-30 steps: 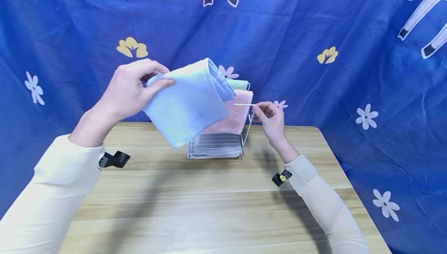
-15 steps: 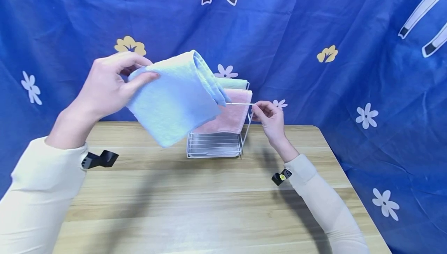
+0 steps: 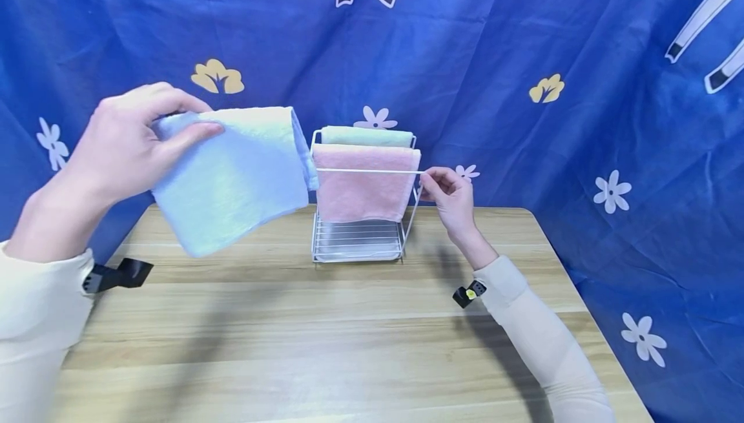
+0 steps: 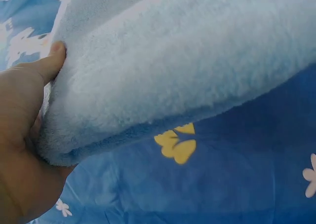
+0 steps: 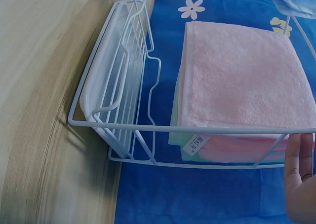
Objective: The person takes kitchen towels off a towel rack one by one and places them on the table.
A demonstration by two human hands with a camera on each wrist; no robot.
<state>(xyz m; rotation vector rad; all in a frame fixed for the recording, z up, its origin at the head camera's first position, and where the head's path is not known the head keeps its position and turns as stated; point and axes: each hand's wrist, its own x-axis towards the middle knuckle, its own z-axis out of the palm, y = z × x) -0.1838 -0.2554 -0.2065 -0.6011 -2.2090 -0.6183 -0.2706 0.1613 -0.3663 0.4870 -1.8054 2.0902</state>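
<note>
Blue towel (image 3: 232,171) at the left edge of the rack (image 3: 357,242), two others hung.
Left hand (image 3: 136,142) pinches it, rack contact unclear; right hand (image 3: 455,200) grips the bare front bar's (image 3: 369,170) right end; pink towel (image 3: 363,197) and green towel (image 3: 369,137) hang behind.

Raised and well apart, left hand (image 3: 129,140) and right hand (image 3: 454,202) pinch with bent fingers (image 3: 446,175).

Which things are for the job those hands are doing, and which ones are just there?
For the job, it looks like:
blue towel, held by the left hand
white rack, held by the right hand
pink towel and green towel, hanging on the rack

Just there:
wooden table
blue curtain
black wrist gadgets
</note>
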